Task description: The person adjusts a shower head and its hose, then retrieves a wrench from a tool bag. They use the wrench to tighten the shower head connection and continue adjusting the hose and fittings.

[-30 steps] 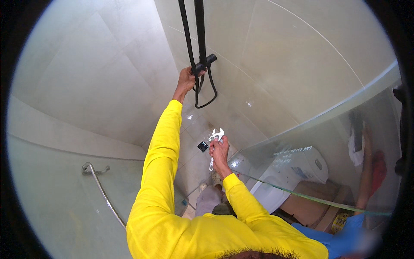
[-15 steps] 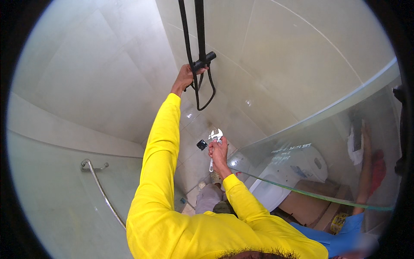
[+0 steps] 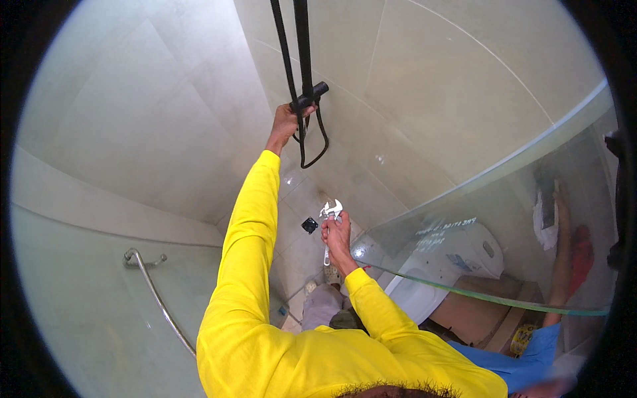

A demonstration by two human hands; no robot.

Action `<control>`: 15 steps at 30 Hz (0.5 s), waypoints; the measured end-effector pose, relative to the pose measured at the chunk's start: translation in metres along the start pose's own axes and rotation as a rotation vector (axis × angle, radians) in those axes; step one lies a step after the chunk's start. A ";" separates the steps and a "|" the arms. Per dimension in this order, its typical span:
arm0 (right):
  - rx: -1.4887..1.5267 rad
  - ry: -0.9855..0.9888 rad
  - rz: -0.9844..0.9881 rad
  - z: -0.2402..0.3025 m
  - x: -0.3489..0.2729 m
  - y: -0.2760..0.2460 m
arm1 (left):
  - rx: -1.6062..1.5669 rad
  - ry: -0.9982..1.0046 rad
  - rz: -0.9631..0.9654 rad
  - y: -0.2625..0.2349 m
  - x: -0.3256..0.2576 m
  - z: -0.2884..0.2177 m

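Black shower mixer [image 3: 310, 97] sits in the upper middle of the head view, at the lower end of a black riser pipe [image 3: 302, 46], with a black hose [image 3: 324, 140] looping below it. The person's left hand [image 3: 285, 124] is at the mixer's left part, fingers curled under it and nearly closed, their tips showing just below the bar. Lower down and apart from the mixer, the right hand [image 3: 338, 232] has its fingers closed round the handle of a silver adjustable wrench [image 3: 331, 209], whose head points up and away. Left of the wrench, a dark square drain [image 3: 309, 225] lies in the tiled floor. On the right, through a glass panel [image 3: 391, 232], show a white toilet [image 3: 415, 292], brown cardboard [image 3: 468, 317] and another person's bare arm [image 3: 561, 265].
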State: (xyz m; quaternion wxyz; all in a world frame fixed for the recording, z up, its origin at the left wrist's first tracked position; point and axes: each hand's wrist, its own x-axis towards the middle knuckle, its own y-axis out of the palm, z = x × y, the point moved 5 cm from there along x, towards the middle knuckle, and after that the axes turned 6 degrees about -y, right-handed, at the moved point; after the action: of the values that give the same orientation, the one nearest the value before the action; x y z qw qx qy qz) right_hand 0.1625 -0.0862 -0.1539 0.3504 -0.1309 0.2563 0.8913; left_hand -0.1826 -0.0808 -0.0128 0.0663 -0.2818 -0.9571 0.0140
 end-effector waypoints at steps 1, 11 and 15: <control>0.011 0.022 -0.012 -0.001 0.000 -0.001 | -0.086 -0.017 0.097 -0.001 0.002 0.000; -0.014 -0.006 0.015 0.003 0.003 -0.002 | 0.146 0.054 -0.220 0.005 -0.001 0.012; -0.022 -0.014 0.020 0.000 0.000 -0.006 | 0.029 -0.011 0.069 -0.005 0.010 0.008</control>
State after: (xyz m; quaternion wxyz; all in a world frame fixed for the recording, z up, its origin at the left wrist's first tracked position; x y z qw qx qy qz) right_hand 0.1668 -0.0823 -0.1558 0.3420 -0.1260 0.2455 0.8983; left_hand -0.1951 -0.0798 -0.0190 0.0645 -0.3135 -0.9469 0.0315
